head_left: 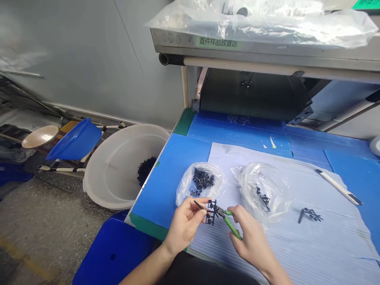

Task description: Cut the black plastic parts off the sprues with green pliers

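A blue worktable [166, 186] with a pale corrugated sheet [297, 245] stands beside a grey wall. Over the sheet's near edge, the left hand [185, 223] pinches a small black plastic sprue [210, 213] between thumb and fingers. The right hand [252, 237] is closed around green-handled cutters [229, 221], whose tip meets the sprue. Just behind lie two clear bags [198, 182] of small black parts, another sprue [310, 215] to the right, and a white knife [338, 187] farther off. A white tub [118, 166] sits on the floor at left.
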### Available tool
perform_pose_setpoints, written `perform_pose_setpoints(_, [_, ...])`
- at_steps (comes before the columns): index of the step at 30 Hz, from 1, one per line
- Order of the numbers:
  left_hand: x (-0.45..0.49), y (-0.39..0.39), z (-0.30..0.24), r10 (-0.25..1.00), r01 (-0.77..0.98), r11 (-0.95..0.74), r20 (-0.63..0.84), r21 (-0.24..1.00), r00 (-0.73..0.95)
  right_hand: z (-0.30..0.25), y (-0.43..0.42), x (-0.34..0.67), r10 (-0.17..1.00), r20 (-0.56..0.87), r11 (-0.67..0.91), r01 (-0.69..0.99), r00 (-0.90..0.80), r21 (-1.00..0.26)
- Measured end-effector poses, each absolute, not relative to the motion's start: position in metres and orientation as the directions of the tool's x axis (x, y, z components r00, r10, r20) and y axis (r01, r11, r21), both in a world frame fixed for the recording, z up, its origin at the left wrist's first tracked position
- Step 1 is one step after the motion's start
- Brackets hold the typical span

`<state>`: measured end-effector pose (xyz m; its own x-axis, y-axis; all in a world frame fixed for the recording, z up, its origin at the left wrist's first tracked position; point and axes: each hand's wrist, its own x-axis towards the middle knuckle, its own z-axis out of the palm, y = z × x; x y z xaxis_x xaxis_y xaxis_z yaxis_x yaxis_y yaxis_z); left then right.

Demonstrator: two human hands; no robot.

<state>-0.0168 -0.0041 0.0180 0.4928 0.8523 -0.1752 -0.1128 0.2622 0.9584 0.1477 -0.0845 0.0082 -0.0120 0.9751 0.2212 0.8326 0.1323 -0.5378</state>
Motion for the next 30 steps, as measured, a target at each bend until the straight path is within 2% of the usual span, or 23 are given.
perform_pose_setpoints(4, [-0.017,0.006,0.010,0.889,-0.143,0.236,-0.154,0.961,0.431,0.002,-0.066,0.144,0.972,0.234,0.132,0.853,-0.011,-0.506])
perform_pose_setpoints(9, [-0.019,0.016,0.007,0.939,-0.111,0.163,-0.120,0.980,0.322,0.000,-0.061,0.150,0.983,0.173,0.032,0.884,0.056,-0.465])
perform_pose_setpoints(13, [-0.018,0.012,0.012,0.931,-0.094,0.121,-0.081,0.988,0.355,0.003,-0.074,0.151,0.992,0.124,0.073,0.824,-0.003,-0.561])
perform_pose_setpoints(18, [-0.013,0.003,0.017,0.912,-0.109,0.128,-0.074,0.986,0.405,0.007,-0.084,0.145,0.988,0.155,0.116,0.728,-0.014,-0.675])
perform_pose_setpoints(30, [0.002,-0.009,0.018,0.870,-0.132,0.118,-0.039,0.984,0.491,0.007,-0.101,0.150,0.980,0.198,0.115,0.705,0.036,-0.700])
